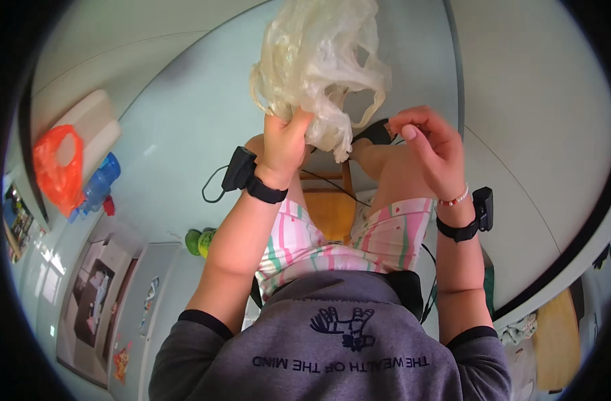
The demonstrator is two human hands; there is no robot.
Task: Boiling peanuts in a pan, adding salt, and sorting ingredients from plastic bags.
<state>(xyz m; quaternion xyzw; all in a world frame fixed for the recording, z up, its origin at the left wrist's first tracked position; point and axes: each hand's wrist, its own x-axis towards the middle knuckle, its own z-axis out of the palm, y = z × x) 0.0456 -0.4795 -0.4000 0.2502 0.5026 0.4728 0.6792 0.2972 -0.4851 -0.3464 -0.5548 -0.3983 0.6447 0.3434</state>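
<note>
A crumpled, translucent white plastic bag [325,60] with loop handles hangs out beyond my left hand [288,143], whose thumb and fingers are closed on its gathered lower part. My right hand [430,145] is raised to the right of the bag, apart from it, with the fingers curled and the thumb near them; nothing can be seen in it. Each wrist has a black strap with a small black device, and the right one also has a beaded bracelet [454,196].
Below the hands are bare legs, striped shorts [390,230] and a wooden stool [330,208]. A black cable [335,186] runs between the legs. To the left are an orange plastic bag [59,175], a white container [97,118], blue plastic bottles [98,185] and a green object [201,241].
</note>
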